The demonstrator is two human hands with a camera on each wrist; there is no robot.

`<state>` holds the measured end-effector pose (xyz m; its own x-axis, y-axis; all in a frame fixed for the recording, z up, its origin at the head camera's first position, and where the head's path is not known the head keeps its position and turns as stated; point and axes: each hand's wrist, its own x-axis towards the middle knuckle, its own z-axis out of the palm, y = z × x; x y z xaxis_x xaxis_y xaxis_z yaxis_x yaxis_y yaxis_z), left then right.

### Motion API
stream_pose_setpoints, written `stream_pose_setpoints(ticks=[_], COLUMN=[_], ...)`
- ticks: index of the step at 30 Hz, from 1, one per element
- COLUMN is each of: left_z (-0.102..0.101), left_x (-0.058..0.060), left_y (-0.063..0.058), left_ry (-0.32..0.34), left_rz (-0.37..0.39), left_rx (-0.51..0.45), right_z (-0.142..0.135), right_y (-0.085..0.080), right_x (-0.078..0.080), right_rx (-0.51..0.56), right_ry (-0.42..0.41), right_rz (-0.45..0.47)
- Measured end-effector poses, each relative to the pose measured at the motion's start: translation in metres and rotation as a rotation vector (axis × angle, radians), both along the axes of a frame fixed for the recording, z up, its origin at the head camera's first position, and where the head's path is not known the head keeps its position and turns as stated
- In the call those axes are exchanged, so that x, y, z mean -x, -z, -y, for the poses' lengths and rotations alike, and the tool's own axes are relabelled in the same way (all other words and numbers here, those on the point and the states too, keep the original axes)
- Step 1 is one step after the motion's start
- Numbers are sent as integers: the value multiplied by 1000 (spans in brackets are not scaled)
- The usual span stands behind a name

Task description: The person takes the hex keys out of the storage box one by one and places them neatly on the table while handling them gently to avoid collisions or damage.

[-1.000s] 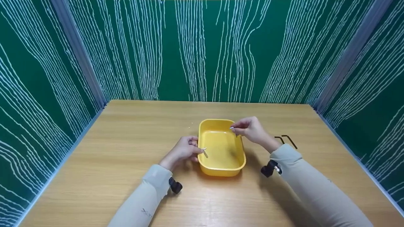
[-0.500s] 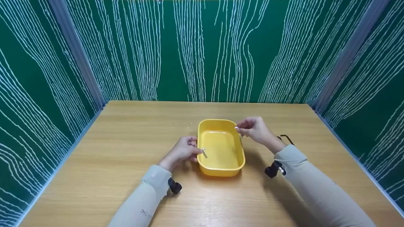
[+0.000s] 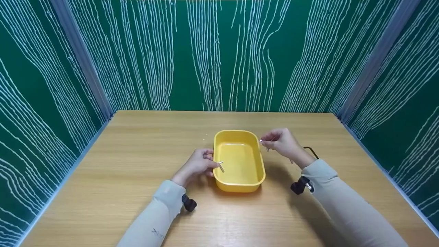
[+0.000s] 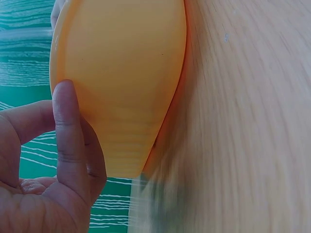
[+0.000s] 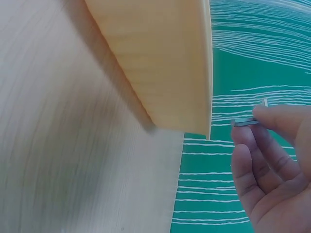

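In the head view, a yellow plastic tub [image 3: 239,188] stands on the table. My left hand [image 3: 198,164] grips its left rim, thumb over the edge and fingers along the outer wall. At the thumb tip, a small silver L-shaped hex key [image 3: 221,167] lies over the tub's inside; how it is held is unclear. Just beyond the tub's right rim, my right hand [image 3: 278,141] pinches another small silver hex key [image 5: 245,122] between thumb and forefinger. The right wrist view shows that hand's other fingers curled below, beside the tub.
A black hex key [image 3: 311,151] lies on the wooden table [image 3: 157,137] behind my right wrist, and a bit of another shows under the wrist. Tiny pale flecks [image 3: 204,139] are left of the tub. Green walls with white lines enclose the table.
My right hand has moved right, from over the tub's right rim to just outside it, still pinching the silver hex key. My left hand stays on the tub. The right wrist covers more of the black keys.
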<state>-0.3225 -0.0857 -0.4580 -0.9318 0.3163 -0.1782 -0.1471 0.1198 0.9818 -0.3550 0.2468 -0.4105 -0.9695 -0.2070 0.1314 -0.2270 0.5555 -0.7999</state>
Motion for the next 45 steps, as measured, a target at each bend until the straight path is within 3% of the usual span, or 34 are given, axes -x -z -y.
stream_pose_setpoints(ticks=[10, 31, 40, 45], left_z=[0, -1, -1, -1], left_x=[0, -2, -1, -1], left_y=[2, 0, 0, 0], left_ry=[-17, -6, -5, -10], left_rz=[12, -17, -23, -16], left_rx=[9, -17, 5, 8], right_z=[-11, -41, -50, -54], right_y=[4, 20, 28, 32], right_x=[-2, -2, -2, -1], right_rx=[-42, -106, -157, -178], right_ry=[47, 107, 107, 116], right_rz=[-32, 69, 42, 78])
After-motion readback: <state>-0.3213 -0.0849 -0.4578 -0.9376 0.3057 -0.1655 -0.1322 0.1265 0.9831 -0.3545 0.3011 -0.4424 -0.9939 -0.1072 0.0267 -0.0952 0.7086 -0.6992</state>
